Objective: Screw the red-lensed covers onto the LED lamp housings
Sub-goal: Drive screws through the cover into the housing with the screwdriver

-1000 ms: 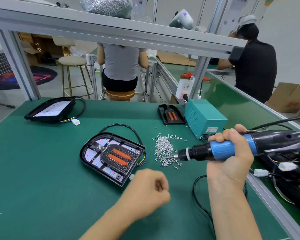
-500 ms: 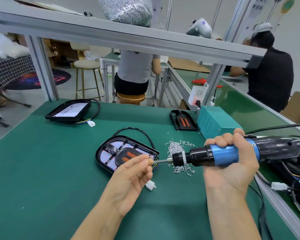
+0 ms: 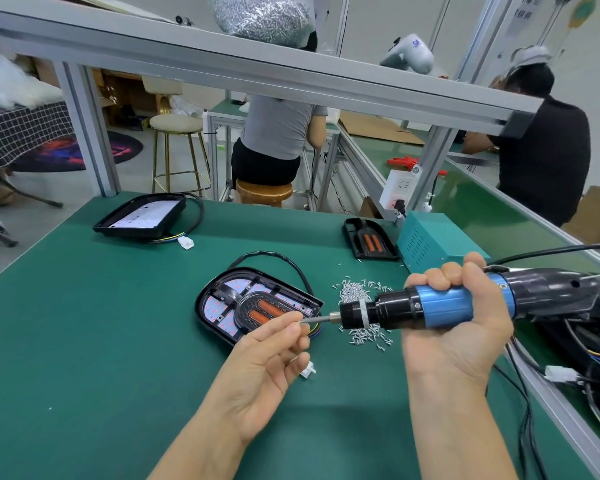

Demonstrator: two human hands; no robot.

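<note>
My left hand has risen, pinching a screw onto the bit; right hand grips the screwdriver. Next: drive it into the cover beyond my left fingers.

Bright, even light falls from overhead, leaving only soft shadows on the worktop. Wide-angle distortion bows the frame rail (strongest toward the edges), and the far left background is motion-blurred.

Blue-black screwdriver; green table; red-lensed cover.
</note>
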